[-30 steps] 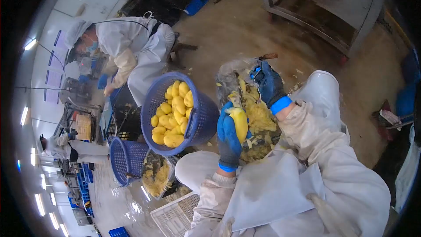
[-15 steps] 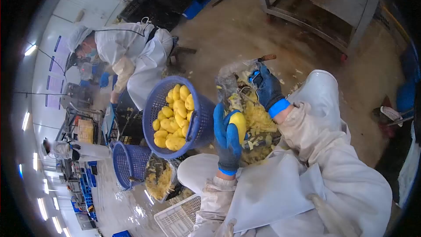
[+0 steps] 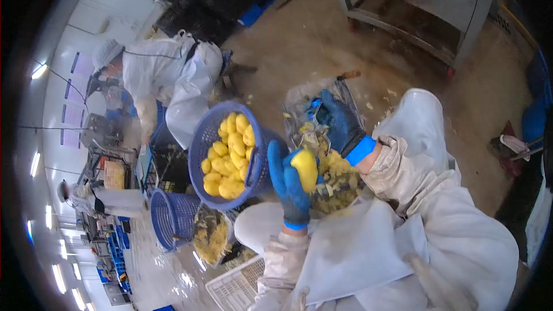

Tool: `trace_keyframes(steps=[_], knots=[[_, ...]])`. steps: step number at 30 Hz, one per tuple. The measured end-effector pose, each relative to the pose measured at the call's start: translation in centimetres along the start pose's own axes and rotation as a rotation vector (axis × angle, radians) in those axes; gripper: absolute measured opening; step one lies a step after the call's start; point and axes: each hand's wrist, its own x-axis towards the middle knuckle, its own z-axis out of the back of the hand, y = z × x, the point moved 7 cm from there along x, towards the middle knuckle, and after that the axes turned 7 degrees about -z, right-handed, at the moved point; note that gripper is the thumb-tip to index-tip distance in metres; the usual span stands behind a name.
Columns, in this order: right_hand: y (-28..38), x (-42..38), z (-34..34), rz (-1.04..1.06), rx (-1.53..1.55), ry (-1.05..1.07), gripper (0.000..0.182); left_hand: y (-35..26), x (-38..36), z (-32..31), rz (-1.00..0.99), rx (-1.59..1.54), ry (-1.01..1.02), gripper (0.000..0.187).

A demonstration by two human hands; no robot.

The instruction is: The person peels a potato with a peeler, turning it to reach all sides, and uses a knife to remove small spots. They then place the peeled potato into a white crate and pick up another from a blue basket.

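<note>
My left hand (image 3: 292, 189), in a blue glove, is wrapped round a smooth yellow peeled potato (image 3: 305, 170). To the right and a little farther away, my right hand (image 3: 341, 120) is also gloved in blue and closed on a peeler (image 3: 320, 132). The peeler's metal frame shows near the fingers, and most of its handle is hidden. Blade and potato are apart. Beneath both hands stands a crate lined with clear plastic, holding a heap of yellowish peelings (image 3: 340, 187). Left of my left hand is a blue-purple basket (image 3: 266, 164) full of yellow potatoes (image 3: 230, 155).
Beside the full basket stands a second blue basket (image 3: 163, 219). A bin of peelings (image 3: 210, 239) and a white crate (image 3: 239, 285) sit nearby. A co-worker (image 3: 167, 75) in white bends at the upper left. A metal stand (image 3: 415, 17) is at the upper right.
My left hand has shifted slightly left with the potato, which is now tilted differently. My right hand has moved a little down and left with the peeler. The co-worker's head has lowered slightly.
</note>
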Motion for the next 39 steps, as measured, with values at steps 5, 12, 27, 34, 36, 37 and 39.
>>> trace_keyframes(steps=[5,12,27,34,36,37,39], knots=[[0.6,3.6,4.1,0.131,-0.371,-0.049,0.028,-0.7,0.5,-1.4,0.138,-0.160,0.103,0.060],[2.5,2.0,2.3,0.231,-0.667,-0.125,0.033,3.4,-1.1,-1.9,0.480,-0.478,0.044,0.050],[3.2,1.4,2.1,0.103,-0.602,-0.048,0.032,4.1,-2.0,-4.5,0.902,-1.009,0.076,0.051],[1.7,1.2,3.2,0.261,-0.640,-0.005,0.030,5.9,-1.6,-3.2,0.781,-0.803,-0.049,0.045],[2.9,2.1,4.4,0.274,-0.510,-0.019,0.027,4.6,-1.2,-3.7,0.835,-0.978,-0.002,0.043],[2.8,2.2,4.4,0.219,-0.368,-0.035,0.025,4.8,-1.2,-3.3,0.855,-0.980,-0.120,0.041],[0.2,-1.9,0.7,0.157,-0.457,-0.039,0.025,6.2,-1.9,-2.5,0.873,-0.966,-0.168,0.036]])
